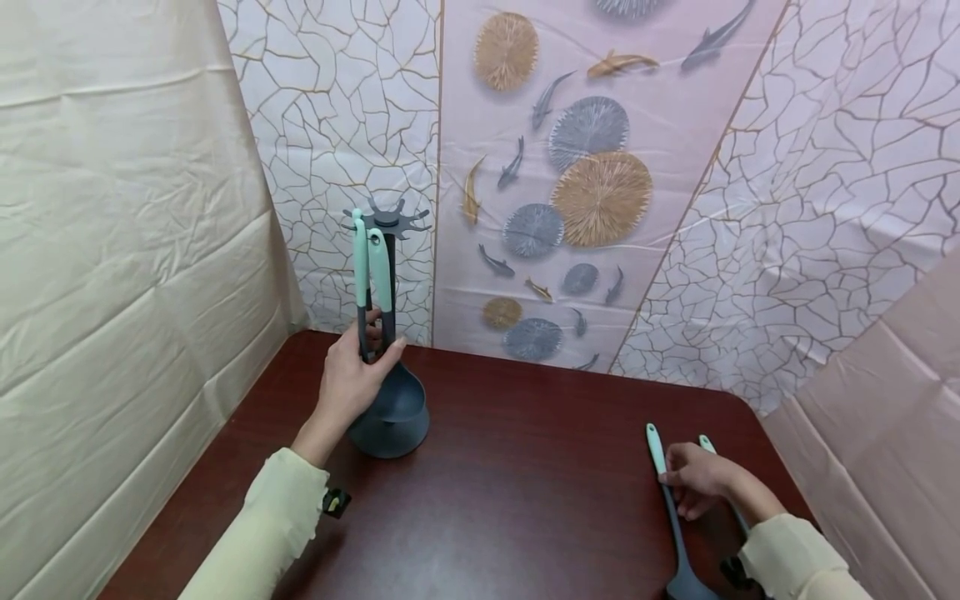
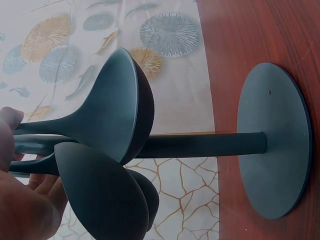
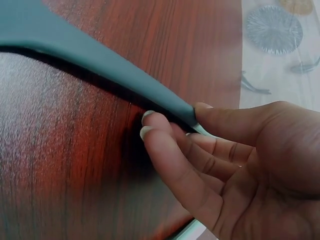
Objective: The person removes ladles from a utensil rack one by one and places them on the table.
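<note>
In the head view, a dark grey utensil stand (image 1: 388, 439) with a hooked top stands at the left, carrying utensils with mint handles. My left hand (image 1: 352, 371) grips their shafts together around the stand's post. The left wrist view has a deep ladle (image 2: 112, 107) and a second rounded utensil head (image 2: 100, 192) beside the post; a third is partly hidden behind. At the right, my right hand (image 1: 697, 475) pinches the handle of a grey spatula (image 1: 672, 517) lying on the table. Its thumb presses one side of the handle, with the other fingers curled beneath.
Another mint-handled utensil (image 1: 707, 443) lies just right of the right hand, mostly hidden by the arm. The dark red wooden table (image 1: 525, 467) stretches between the hands. Patterned cloth (image 1: 540, 275) hangs behind, and plain cloth walls (image 1: 135, 250) border the sides.
</note>
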A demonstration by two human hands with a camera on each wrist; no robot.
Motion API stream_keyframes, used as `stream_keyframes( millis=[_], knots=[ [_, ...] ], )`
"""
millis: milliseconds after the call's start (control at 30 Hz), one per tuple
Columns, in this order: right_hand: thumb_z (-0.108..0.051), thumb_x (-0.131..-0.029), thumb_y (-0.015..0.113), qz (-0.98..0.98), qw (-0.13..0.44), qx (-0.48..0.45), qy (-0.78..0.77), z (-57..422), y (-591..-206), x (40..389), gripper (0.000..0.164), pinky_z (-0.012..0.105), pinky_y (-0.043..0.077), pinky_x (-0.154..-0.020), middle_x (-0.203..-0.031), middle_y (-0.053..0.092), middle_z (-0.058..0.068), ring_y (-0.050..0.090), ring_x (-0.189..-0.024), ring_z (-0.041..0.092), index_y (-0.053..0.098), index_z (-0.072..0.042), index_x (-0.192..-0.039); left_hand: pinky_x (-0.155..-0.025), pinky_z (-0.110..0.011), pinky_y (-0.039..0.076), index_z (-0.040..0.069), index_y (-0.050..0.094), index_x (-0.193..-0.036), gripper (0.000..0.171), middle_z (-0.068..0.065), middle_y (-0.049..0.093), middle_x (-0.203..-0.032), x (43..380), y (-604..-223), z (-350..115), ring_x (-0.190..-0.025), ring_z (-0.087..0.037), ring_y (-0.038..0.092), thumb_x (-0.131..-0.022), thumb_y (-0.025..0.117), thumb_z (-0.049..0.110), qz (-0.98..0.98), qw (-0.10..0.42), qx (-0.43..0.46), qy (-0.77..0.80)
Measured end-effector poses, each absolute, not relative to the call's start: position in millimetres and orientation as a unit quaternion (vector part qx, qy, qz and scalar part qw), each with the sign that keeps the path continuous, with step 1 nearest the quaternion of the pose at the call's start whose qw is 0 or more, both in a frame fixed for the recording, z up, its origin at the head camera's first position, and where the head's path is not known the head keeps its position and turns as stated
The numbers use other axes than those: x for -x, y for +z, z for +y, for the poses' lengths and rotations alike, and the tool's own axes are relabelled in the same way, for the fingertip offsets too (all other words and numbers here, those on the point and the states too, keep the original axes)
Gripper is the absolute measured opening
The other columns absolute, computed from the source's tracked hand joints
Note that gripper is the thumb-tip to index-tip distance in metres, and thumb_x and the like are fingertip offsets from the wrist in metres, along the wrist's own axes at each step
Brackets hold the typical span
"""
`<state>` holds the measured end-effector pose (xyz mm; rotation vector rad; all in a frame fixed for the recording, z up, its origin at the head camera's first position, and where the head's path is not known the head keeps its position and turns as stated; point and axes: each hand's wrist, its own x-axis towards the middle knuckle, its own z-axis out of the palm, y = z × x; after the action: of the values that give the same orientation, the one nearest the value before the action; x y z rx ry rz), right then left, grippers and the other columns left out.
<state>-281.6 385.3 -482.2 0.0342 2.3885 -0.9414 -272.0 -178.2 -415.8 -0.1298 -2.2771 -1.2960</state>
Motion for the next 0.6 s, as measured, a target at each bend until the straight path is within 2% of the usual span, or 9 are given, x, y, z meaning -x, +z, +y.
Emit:
stream_keyframes(
  millis=[333, 600],
  knots=[
    [-0.007, -0.107, 0.061, 0.897, 0.283, -0.023, -0.340, 384.2, -482.2, 279.9, 0.012, 0.043, 0.061, -0.057, -0.083, 0.064, 0.022, 0.070, -0.062, 0.031, 0.052, 0.001, -0.104, -0.089, -0.056, 0.060, 0.013, 0.053, -0.155, 0.068, -0.013, 0.071, -0.120, 274.5, -417.3, -178.6, -0.109, -0.033, 0.073, -0.099, 0.075, 0.045, -0.832, 0.255, 0.054, -0.489],
    [-0.005, -0.107, 0.060, 0.913, 0.253, -0.019, -0.318, 378.1, -482.7, 277.1, 0.010, 0.043, 0.062, -0.058, -0.083, 0.062, 0.020, 0.070, -0.063, 0.030, 0.054, 0.002, -0.102, -0.097, -0.058, 0.057, 0.013, 0.050, -0.157, 0.072, -0.015, 0.067, -0.124, 271.8, -414.8, -184.0, -0.116, -0.035, 0.070, -0.098, 0.076, 0.047, -0.822, 0.220, 0.064, -0.521]
  ],
)
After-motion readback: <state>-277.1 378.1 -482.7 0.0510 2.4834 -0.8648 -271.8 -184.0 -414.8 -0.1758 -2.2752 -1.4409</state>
